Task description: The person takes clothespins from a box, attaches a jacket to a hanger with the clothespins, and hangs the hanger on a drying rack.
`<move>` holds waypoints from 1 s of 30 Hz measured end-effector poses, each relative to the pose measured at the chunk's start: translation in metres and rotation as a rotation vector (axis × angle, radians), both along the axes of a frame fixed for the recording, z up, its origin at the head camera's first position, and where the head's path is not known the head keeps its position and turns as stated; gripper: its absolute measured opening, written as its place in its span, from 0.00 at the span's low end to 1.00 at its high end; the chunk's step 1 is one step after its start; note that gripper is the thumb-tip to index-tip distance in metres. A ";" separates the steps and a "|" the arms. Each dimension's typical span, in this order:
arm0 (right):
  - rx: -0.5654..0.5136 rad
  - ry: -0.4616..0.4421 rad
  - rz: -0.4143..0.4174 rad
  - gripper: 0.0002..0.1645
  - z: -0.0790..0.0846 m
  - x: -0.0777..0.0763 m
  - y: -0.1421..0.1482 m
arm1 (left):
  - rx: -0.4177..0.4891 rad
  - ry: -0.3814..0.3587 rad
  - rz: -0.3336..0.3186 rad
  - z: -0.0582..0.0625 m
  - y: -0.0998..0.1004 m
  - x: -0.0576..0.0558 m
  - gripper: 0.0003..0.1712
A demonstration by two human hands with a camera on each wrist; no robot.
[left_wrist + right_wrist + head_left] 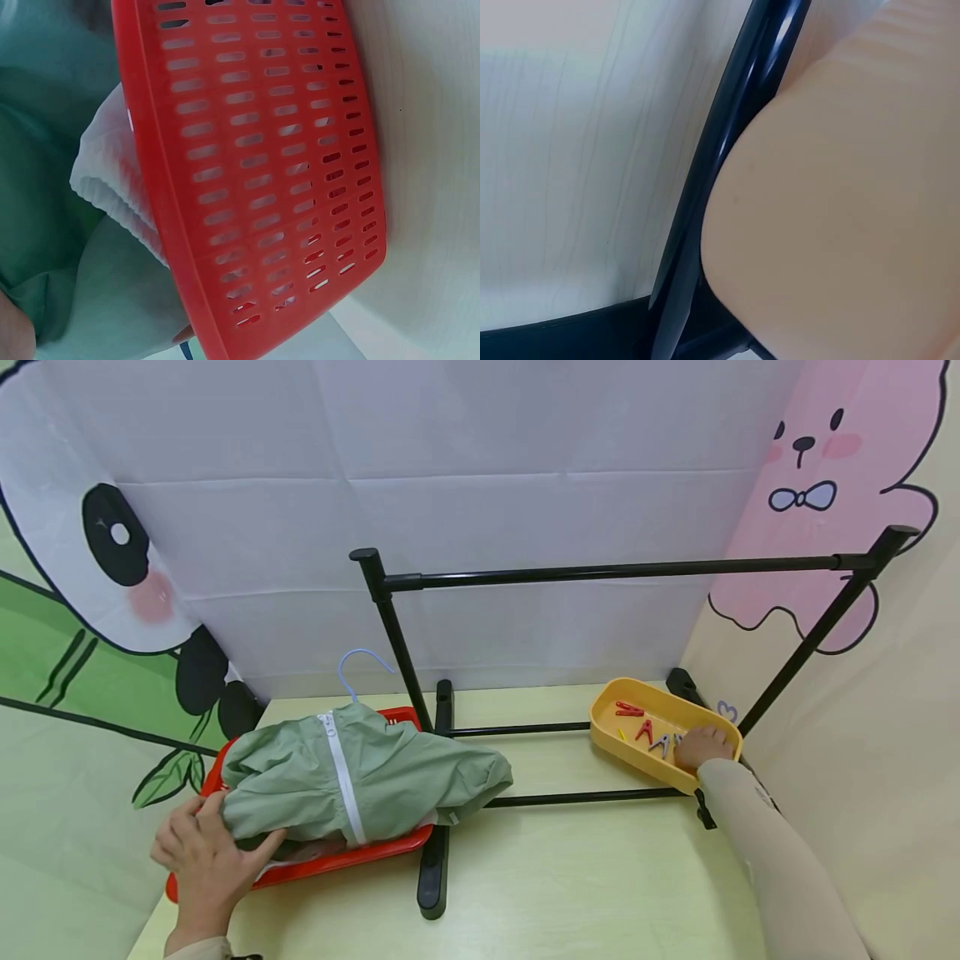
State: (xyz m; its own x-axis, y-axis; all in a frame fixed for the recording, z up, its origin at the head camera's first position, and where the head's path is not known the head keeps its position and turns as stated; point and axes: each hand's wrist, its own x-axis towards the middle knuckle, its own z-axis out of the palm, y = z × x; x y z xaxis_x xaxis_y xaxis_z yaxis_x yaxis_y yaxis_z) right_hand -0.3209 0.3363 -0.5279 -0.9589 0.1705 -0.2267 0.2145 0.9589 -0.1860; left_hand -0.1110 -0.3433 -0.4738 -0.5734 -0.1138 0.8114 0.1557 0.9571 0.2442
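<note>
A green zip-up jacket (300, 777) with a white zipper lies on a blue hanger (347, 670) in a red slotted basket (337, 860). My left hand (206, 852) rests at the basket's near left end, fingers spread against the jacket and thumb stretched toward the basket's front. In the left wrist view, a white gathered cloth edge (112, 165) shows over the rim. At the right, my right hand (703, 748) reaches into a yellow tray (637, 764) of small clothespins, red ones (643, 731) and grey ones (660, 743). Its fingertips are hidden, and I cannot tell what they hold.
A black garment rack (615, 573) stands across the table, its lower bars (525, 729) running between the basket and the tray. The rack's left foot (432, 877) extends toward the front beside the basket. White cloth (487, 443) covers the wall behind.
</note>
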 end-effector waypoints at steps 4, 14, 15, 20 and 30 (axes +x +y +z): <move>-0.014 0.034 0.024 0.32 0.003 0.002 0.002 | 0.004 -0.019 -0.002 0.000 -0.001 0.001 0.57; -0.012 0.101 0.058 0.34 0.026 0.015 -0.009 | 0.003 -0.019 -0.005 0.000 -0.001 0.000 0.57; -0.011 0.101 0.059 0.34 0.027 0.015 -0.009 | 0.003 -0.014 -0.006 0.000 -0.001 0.000 0.57; -0.013 0.115 0.061 0.34 0.030 0.016 -0.012 | 0.002 0.000 -0.004 -0.001 -0.001 -0.001 0.57; 0.056 0.197 0.120 0.32 0.038 0.021 -0.018 | -0.011 0.002 -0.006 0.000 -0.001 -0.002 0.56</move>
State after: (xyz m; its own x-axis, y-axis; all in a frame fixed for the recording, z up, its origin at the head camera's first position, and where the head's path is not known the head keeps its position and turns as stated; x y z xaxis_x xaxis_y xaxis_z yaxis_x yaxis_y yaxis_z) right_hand -0.3003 0.3181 -0.4894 -0.9979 0.0598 -0.0262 0.0632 0.9853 -0.1587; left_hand -0.1127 -0.3445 -0.4742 -0.5721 -0.1010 0.8139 0.1622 0.9588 0.2330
